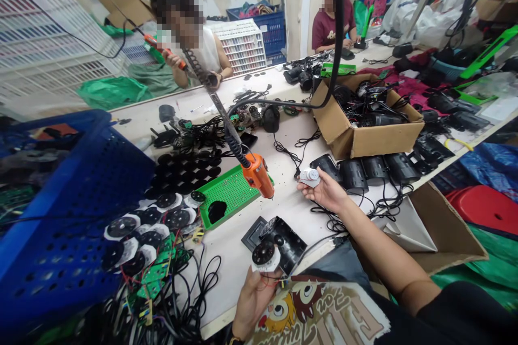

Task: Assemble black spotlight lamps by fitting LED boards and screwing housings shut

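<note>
My left hand (256,297) is at the bench's near edge, its fingers closed on a white part with a black round disc (265,256) and thin red wires. Right behind that part lies an open black plastic housing (288,242), beside a square black piece (254,232). Farther right, my right hand (328,192) grips a small white part with a round, cylindrical end (309,176). Between and beyond my hands, an orange electric screwdriver (259,175) hangs from a coiled cord, tip down. Under it sits a green perforated tray (230,194) with a black piece inside.
Several similar disc parts (151,223), green circuit boards (159,269) and black cables lie left, beside a blue crate (73,226). Black housings (352,174) line the right, before a full cardboard box (384,140). Two people (212,56) (334,16) work across the bench.
</note>
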The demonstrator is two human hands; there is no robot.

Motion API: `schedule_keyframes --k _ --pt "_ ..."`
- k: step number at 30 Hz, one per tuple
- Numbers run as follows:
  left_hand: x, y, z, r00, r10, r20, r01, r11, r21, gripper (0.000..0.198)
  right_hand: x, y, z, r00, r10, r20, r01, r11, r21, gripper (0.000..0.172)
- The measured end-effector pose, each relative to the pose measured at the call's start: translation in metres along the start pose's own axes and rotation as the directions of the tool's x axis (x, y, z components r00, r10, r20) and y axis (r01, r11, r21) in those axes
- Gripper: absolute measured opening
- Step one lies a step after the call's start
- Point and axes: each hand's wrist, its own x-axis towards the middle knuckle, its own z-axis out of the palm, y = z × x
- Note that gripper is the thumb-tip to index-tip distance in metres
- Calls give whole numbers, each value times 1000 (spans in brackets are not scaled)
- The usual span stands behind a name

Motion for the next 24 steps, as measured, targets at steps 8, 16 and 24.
schedule_keyframes --k 8,16,24 --pt "-5 3 12 1000 -18 -3 18 1000 7 41 -1 4 -4 997 -67 35 70 994 -87 46" --pt "-13 15 31 998 -54 41 51 997 62 41 -6 9 0 981 -188 49 194 940 -282 45" --pt "-19 13 44 993 29 117 -41 994 102 41 -2 24 -4 966 -257 40 232 780 -581 57"
